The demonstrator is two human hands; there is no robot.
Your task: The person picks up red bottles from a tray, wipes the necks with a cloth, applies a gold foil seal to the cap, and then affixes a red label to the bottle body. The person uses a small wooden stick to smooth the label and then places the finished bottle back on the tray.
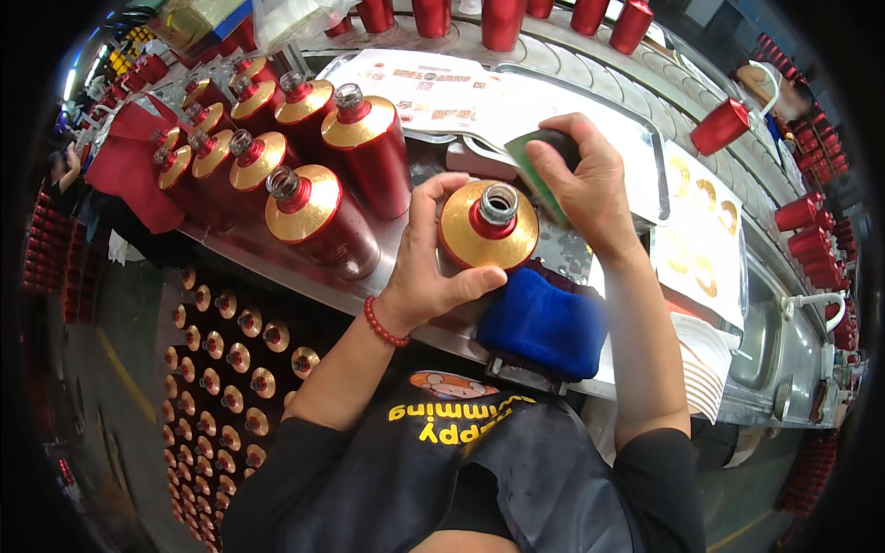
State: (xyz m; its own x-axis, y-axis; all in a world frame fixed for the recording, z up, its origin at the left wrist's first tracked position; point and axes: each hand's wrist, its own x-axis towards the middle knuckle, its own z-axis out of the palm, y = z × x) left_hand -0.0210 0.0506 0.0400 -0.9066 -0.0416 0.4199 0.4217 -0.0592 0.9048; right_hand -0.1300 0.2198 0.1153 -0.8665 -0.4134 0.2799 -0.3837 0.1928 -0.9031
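Note:
My left hand [430, 266] is wrapped around a red glass bottle [453, 259] with a gold shoulder and a bare, open glass neck. A beaded red bracelet circles that wrist. My right hand [584, 176] pinches a flat scraper [534, 176], green along its blade and dark at the grip, just right of the bottle and apart from it. A padded rest covered in blue cloth [543, 321] sits at the bench's near edge, below the bottle. Behind my hands, printed decal sheets [432, 90] lie in a shallow metal tray [660, 166].
Several gold-shouldered bottles [311, 214] stand on the metal bench to the left. Many more fill the floor area [235, 359] below. A slatted conveyor [664, 90] carrying red bottles [503, 24] curves behind. Gold-patterned sheets [698, 228] and a sink [757, 356] are right; another person [767, 86] sits beyond.

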